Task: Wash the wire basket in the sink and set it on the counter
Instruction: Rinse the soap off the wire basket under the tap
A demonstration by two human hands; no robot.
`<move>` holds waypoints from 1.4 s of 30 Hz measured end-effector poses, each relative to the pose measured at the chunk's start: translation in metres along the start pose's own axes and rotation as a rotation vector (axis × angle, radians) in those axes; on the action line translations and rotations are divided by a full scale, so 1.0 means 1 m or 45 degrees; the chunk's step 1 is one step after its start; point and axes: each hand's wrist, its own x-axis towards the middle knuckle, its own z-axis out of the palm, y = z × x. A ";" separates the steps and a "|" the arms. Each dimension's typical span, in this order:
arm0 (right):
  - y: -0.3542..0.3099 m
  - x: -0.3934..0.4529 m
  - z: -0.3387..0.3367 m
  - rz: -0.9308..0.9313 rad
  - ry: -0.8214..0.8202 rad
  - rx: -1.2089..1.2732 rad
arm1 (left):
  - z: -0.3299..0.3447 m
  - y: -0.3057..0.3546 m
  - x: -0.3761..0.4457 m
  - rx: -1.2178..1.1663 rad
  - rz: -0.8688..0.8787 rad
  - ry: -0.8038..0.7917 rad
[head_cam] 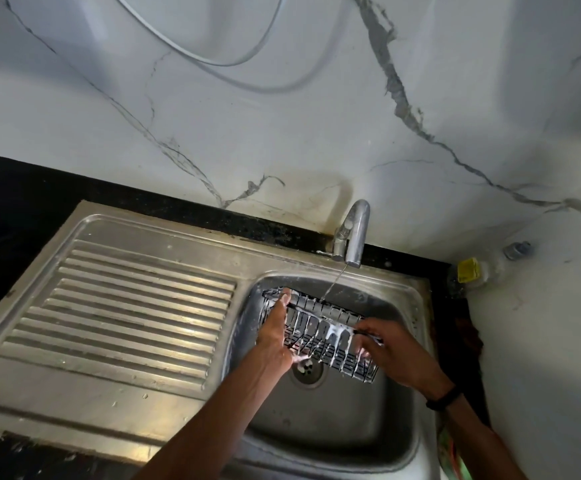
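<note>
A black wire basket (pixel 323 327), streaked with white soap foam, is held over the steel sink bowl (pixel 344 427), above the drain (pixel 306 367). My left hand (pixel 277 336) grips its left end, thumb on the upper rim. My right hand (pixel 391 351) holds its right end, fingers curled over the wires. A thin stream of water (pixel 332 285) runs from the chrome tap (pixel 353 233) onto the basket's far rim.
A ribbed steel drainboard (pixel 119 306) lies left of the bowl, set in a black counter (pixel 22 202). Behind it rises a white marble wall (pixel 282 116). A wall valve (pixel 517 250) and a yellow label (pixel 467 270) are at the right corner.
</note>
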 end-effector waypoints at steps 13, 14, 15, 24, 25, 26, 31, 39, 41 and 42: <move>0.023 0.012 -0.031 0.385 0.092 0.355 | 0.055 0.019 -0.008 -0.301 0.078 -0.313; 0.023 0.013 -0.032 0.411 0.087 0.366 | 0.069 0.022 -0.006 -0.304 0.046 -0.360; 0.024 0.013 -0.033 0.438 0.084 0.383 | 0.084 0.023 -0.001 -0.283 0.010 -0.392; 0.029 0.031 -0.039 0.602 -0.008 0.358 | 0.121 0.038 0.023 0.704 0.355 -0.562; 0.030 0.034 -0.039 0.613 -0.028 0.349 | 0.123 0.036 0.027 0.829 0.490 -0.523; 0.026 0.037 -0.040 0.612 -0.055 0.341 | 0.124 0.033 0.030 0.937 0.629 -0.479; -0.004 0.055 -0.053 0.597 -0.094 0.195 | 0.118 0.025 0.043 1.043 0.883 -0.302; -0.016 0.084 -0.061 0.574 -0.142 0.151 | 0.109 0.038 0.057 0.595 0.311 -0.474; -0.018 0.084 -0.063 0.585 -0.148 0.145 | 0.116 0.039 0.058 0.580 0.228 -0.553; -0.017 0.082 -0.065 0.611 -0.144 0.131 | 0.121 0.038 0.058 0.602 0.198 -0.598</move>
